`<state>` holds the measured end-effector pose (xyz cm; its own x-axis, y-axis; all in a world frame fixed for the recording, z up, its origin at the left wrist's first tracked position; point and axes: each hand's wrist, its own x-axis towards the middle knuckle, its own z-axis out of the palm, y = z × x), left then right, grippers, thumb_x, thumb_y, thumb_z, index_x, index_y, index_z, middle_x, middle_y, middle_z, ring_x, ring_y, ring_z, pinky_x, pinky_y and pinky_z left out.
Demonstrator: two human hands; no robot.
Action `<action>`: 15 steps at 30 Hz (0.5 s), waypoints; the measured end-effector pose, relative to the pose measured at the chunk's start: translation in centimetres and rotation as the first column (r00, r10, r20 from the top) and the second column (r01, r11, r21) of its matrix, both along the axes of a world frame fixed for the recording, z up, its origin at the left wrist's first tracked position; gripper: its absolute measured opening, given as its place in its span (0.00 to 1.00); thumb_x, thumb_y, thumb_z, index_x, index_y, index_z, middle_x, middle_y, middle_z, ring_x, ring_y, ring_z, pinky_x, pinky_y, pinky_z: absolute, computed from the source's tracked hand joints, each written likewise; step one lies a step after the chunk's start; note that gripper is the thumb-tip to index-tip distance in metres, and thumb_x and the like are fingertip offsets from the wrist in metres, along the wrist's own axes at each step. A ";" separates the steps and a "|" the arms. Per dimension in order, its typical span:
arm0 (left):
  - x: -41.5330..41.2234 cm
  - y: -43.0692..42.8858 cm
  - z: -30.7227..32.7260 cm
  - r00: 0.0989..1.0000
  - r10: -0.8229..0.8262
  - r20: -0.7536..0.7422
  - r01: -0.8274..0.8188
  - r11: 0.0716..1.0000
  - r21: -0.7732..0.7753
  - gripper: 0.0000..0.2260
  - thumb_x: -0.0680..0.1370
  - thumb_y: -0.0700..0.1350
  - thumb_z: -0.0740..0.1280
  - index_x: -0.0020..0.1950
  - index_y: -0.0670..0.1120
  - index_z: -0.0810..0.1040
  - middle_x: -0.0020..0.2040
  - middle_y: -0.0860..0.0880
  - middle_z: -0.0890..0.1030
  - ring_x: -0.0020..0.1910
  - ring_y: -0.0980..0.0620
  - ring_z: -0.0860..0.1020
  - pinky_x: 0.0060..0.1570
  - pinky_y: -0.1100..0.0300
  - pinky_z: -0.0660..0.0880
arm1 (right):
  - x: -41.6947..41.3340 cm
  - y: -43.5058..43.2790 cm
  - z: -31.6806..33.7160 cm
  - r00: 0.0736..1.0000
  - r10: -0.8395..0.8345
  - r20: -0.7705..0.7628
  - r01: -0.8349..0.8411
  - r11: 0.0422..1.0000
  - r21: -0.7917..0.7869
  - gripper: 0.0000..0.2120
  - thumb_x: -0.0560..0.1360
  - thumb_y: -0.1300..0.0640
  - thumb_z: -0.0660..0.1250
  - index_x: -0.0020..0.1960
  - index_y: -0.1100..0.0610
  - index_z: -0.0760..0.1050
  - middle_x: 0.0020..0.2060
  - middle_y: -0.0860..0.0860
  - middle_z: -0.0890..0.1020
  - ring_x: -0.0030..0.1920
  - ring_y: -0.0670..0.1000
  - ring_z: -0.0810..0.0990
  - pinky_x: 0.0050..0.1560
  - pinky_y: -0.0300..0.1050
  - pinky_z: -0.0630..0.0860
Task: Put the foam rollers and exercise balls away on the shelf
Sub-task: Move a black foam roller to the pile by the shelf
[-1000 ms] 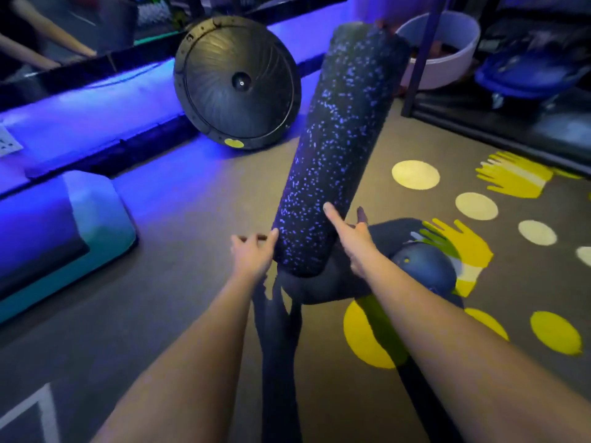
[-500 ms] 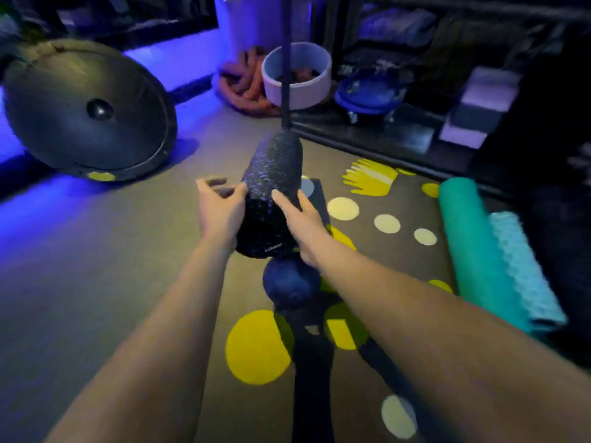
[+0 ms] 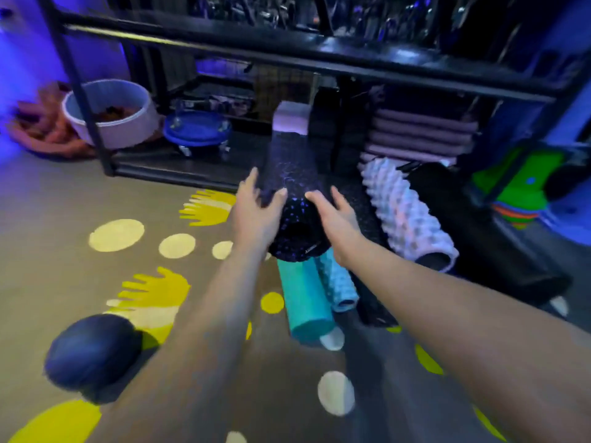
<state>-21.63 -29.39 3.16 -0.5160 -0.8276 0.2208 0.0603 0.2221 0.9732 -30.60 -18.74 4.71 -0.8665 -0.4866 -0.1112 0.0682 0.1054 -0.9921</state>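
Observation:
I hold a black foam roller with blue speckles (image 3: 292, 187) between both palms. My left hand (image 3: 256, 212) presses its left side and my right hand (image 3: 335, 215) its right side. Its far end points into the bottom level of the black metal shelf (image 3: 287, 55). A white knobbly roller (image 3: 406, 212) leans out of the shelf to the right. On the floor below lie a smooth teal roller (image 3: 303, 302), a light-blue ridged roller (image 3: 339, 282) and a dark roller (image 3: 371, 302). A dark blue exercise ball (image 3: 92, 350) rests on the floor at lower left.
A white tub (image 3: 112, 113) and a blue wheeled disc (image 3: 196, 131) stand at the shelf's left end. Stacked purple mats (image 3: 419, 132) and a lilac block (image 3: 292, 118) sit inside. Green and orange gear (image 3: 518, 187) is on the right. The floor mat carries yellow dots and handprints.
My view has swung right from the open floor to the shelf. The speckled roller has gone from near upright to lying level, its far end now pushed toward the bottom shelf.

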 end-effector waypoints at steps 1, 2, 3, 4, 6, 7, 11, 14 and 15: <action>-1.6 1.8 -0.8 0.999 -0.025 0.045 0.027 0.999 -0.026 0.31 0.79 0.48 0.72 0.80 0.48 0.65 0.79 0.43 0.67 0.77 0.47 0.67 0.76 0.51 0.65 | -1.6 2.2 0.1 0.997 -0.003 -0.074 0.010 0.997 0.082 0.46 0.65 0.39 0.77 0.79 0.47 0.64 0.62 0.45 0.81 0.59 0.46 0.82 0.66 0.45 0.76; -2.8 3.4 -2.0 0.994 -0.048 0.095 0.051 0.998 -0.028 0.29 0.80 0.48 0.70 0.80 0.49 0.65 0.80 0.43 0.65 0.79 0.47 0.63 0.77 0.50 0.61 | -3.0 4.1 0.0 0.989 0.031 -0.141 -0.002 0.979 0.203 0.46 0.65 0.37 0.76 0.79 0.45 0.64 0.66 0.46 0.80 0.63 0.47 0.80 0.69 0.44 0.73; -3.7 5.0 -3.3 0.986 -0.091 0.139 0.091 0.996 0.002 0.27 0.81 0.47 0.67 0.80 0.50 0.65 0.79 0.45 0.67 0.79 0.48 0.62 0.78 0.50 0.60 | -4.1 5.8 -0.5 0.976 0.099 -0.192 -0.027 0.937 0.350 0.44 0.68 0.38 0.75 0.80 0.45 0.62 0.69 0.48 0.77 0.67 0.48 0.77 0.71 0.43 0.70; -4.1 6.3 -4.8 0.973 -0.149 0.177 0.142 0.988 0.055 0.26 0.81 0.46 0.66 0.80 0.52 0.66 0.78 0.46 0.69 0.78 0.48 0.65 0.77 0.51 0.61 | -4.9 7.1 -1.2 0.962 0.185 -0.200 -0.062 0.865 0.499 0.43 0.72 0.38 0.73 0.81 0.46 0.59 0.72 0.51 0.74 0.70 0.50 0.75 0.72 0.43 0.68; -4.1 8.3 -7.8 0.919 -0.292 0.264 0.267 0.955 0.130 0.25 0.82 0.48 0.63 0.79 0.57 0.66 0.78 0.47 0.68 0.78 0.50 0.65 0.78 0.56 0.59 | -5.2 8.3 -3.1 0.935 0.332 -0.120 -0.131 0.641 0.756 0.45 0.75 0.34 0.66 0.83 0.47 0.49 0.77 0.57 0.68 0.75 0.57 0.70 0.74 0.48 0.66; -3.8 9.0 -8.9 0.883 -0.353 0.310 0.331 0.936 0.122 0.24 0.83 0.48 0.62 0.80 0.58 0.64 0.80 0.46 0.65 0.80 0.51 0.61 0.78 0.61 0.56 | -5.0 8.5 -3.9 0.932 0.352 -0.085 -0.127 0.538 0.833 0.47 0.75 0.32 0.63 0.83 0.47 0.43 0.77 0.60 0.66 0.75 0.60 0.68 0.75 0.51 0.65; -1.7 9.2 -10.1 0.860 -0.361 0.361 0.375 0.926 0.033 0.22 0.86 0.49 0.60 0.80 0.56 0.64 0.80 0.46 0.65 0.80 0.51 0.61 0.72 0.66 0.56 | -3.4 7.2 -5.2 0.962 0.233 -0.145 -0.009 0.556 0.831 0.42 0.77 0.34 0.58 0.83 0.45 0.42 0.78 0.64 0.61 0.76 0.66 0.63 0.76 0.58 0.60; 1.2 6.9 -9.0 0.906 -0.175 0.386 0.201 0.979 -0.029 0.18 0.84 0.46 0.63 0.75 0.51 0.74 0.70 0.44 0.79 0.69 0.45 0.76 0.67 0.58 0.68 | -0.8 5.4 -4.0 0.850 0.406 -0.334 0.167 0.394 0.904 0.38 0.79 0.38 0.59 0.83 0.52 0.50 0.81 0.61 0.52 0.78 0.66 0.56 0.77 0.61 0.54; 2.4 5.6 -8.9 0.926 -0.089 0.368 0.109 0.993 -0.034 0.16 0.84 0.45 0.63 0.71 0.50 0.77 0.66 0.43 0.81 0.65 0.43 0.78 0.64 0.55 0.71 | 0.3 4.5 -3.7 0.763 0.495 -0.416 0.252 0.365 0.896 0.37 0.79 0.41 0.60 0.82 0.54 0.52 0.81 0.61 0.51 0.78 0.66 0.54 0.77 0.62 0.52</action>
<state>-19.24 -23.74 -5.72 -0.6478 -0.7606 0.0439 -0.2726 0.2852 0.9189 -30.32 -14.20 0.96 -0.8496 -0.5193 -0.0927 -0.5127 0.8542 -0.0865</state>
